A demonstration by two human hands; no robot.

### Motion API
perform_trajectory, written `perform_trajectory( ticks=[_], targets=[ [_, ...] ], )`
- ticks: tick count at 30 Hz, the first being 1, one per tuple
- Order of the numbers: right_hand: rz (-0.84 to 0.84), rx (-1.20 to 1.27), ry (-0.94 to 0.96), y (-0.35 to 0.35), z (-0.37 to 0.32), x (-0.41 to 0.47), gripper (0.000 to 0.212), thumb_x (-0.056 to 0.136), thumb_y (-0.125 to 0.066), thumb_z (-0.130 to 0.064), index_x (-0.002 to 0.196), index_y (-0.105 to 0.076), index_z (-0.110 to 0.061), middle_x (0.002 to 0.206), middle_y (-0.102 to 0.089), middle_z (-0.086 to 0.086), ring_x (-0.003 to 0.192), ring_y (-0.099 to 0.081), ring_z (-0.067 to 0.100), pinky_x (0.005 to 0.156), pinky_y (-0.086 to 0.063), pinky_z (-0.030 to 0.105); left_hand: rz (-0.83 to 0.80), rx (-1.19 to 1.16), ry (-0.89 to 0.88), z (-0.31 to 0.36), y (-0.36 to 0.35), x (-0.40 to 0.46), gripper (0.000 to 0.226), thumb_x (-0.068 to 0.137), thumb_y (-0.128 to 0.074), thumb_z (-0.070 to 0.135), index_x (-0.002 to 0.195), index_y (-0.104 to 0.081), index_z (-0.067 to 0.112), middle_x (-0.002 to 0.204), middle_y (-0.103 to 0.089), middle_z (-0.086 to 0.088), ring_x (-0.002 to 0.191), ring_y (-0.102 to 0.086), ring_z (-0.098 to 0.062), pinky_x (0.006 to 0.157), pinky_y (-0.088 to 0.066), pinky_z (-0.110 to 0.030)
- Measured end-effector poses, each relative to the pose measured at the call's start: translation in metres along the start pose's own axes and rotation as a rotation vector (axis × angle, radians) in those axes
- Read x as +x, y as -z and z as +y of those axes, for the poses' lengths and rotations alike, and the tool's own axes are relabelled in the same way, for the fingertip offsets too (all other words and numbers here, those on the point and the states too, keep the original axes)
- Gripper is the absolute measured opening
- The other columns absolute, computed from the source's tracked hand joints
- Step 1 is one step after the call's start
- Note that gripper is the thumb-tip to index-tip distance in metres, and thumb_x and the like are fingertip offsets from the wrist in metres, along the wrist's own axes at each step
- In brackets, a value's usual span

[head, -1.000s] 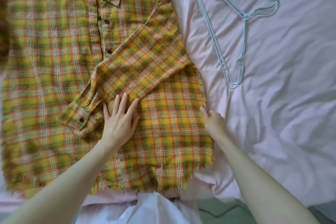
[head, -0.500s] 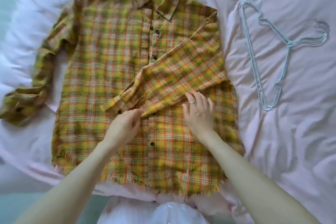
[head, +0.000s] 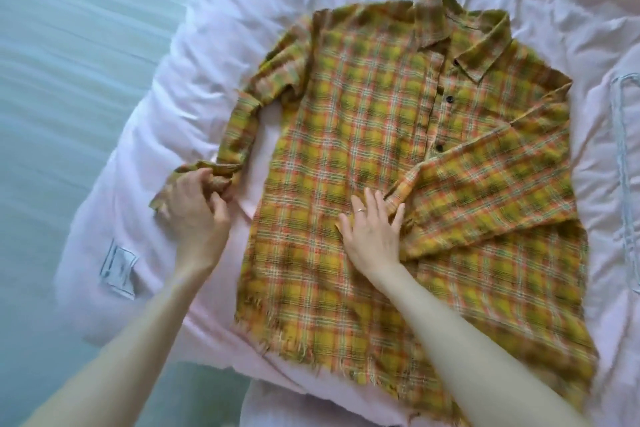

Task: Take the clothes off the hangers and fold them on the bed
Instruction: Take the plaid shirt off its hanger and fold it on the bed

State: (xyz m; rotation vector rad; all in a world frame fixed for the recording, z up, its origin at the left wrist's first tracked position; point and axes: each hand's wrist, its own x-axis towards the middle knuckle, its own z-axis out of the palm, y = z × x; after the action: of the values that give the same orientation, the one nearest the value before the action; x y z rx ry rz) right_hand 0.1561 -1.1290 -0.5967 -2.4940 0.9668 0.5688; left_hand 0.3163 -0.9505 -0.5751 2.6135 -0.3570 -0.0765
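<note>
I see a yellow, orange and green checked button shirt [head: 363,135] lying flat, front up, on the bed with the soft pink sheet [head: 180,87]. Its collar points away from me. One long sleeve [head: 491,184] is folded across the shirt front. My right hand [head: 372,232] lies flat on the shirt, fingers spread, touching the cuff of that folded sleeve. My left hand [head: 195,204] grips the cuff of the other sleeve [head: 242,128], which lies on the sheet beside the shirt. A pale blue wire hanger [head: 623,163] peeks in past the folded sleeve, partly cut off.
</note>
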Motion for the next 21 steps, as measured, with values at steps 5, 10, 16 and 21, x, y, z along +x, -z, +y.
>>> perform_trajectory(
  ticks=[5,10,16,21],
  targets=[
    [0.069,0.102,0.077,0.009,-0.072,0.023,0.051,0.101,-0.027,-0.041,0.147,-0.027,-0.018,0.157,-0.017,0.003,0.146,-0.009,0.018,0.116,0.005,0.05,-0.449,0.14,0.064,-0.074,0.019,0.046,0.073,0.062,-0.059,0.054,0.128,-0.049,0.024,0.116,-0.06,-0.012,0.114,-0.052,-0.034,0.093,-0.041,-0.049],
    [0.068,0.418,0.127,0.026,-0.127,0.038,0.046,0.1,-0.035,-0.033,0.14,-0.039,-0.012,0.147,-0.038,0.002,0.136,-0.032,0.018,0.114,-0.023,0.042,-0.083,-0.109,-0.081,-0.068,0.052,0.075,0.02,0.075,-0.054,0.003,0.092,-0.064,0.004,0.091,-0.056,-0.017,0.09,-0.051,-0.033,0.076,-0.042,-0.045],
    [0.237,0.417,0.172,0.049,-0.162,0.059,0.041,0.099,-0.04,-0.025,0.137,-0.042,-0.011,0.14,-0.043,0.001,0.131,-0.035,0.017,0.11,-0.027,0.037,0.297,0.032,-0.32,-0.088,0.08,0.098,0.041,0.059,-0.042,-0.01,0.09,-0.056,0.013,0.107,-0.046,-0.012,0.102,-0.04,-0.031,0.091,-0.027,-0.045],
    [0.17,0.134,0.327,0.038,-0.187,0.081,0.05,0.098,-0.042,-0.028,0.145,-0.032,-0.017,0.153,-0.027,0.005,0.143,-0.018,0.021,0.115,-0.015,0.043,-0.142,0.185,-0.196,-0.149,0.048,0.066,0.038,0.063,-0.063,0.016,0.1,-0.068,0.014,0.134,-0.037,-0.013,0.125,-0.032,-0.034,0.097,-0.034,-0.061]
  ],
)
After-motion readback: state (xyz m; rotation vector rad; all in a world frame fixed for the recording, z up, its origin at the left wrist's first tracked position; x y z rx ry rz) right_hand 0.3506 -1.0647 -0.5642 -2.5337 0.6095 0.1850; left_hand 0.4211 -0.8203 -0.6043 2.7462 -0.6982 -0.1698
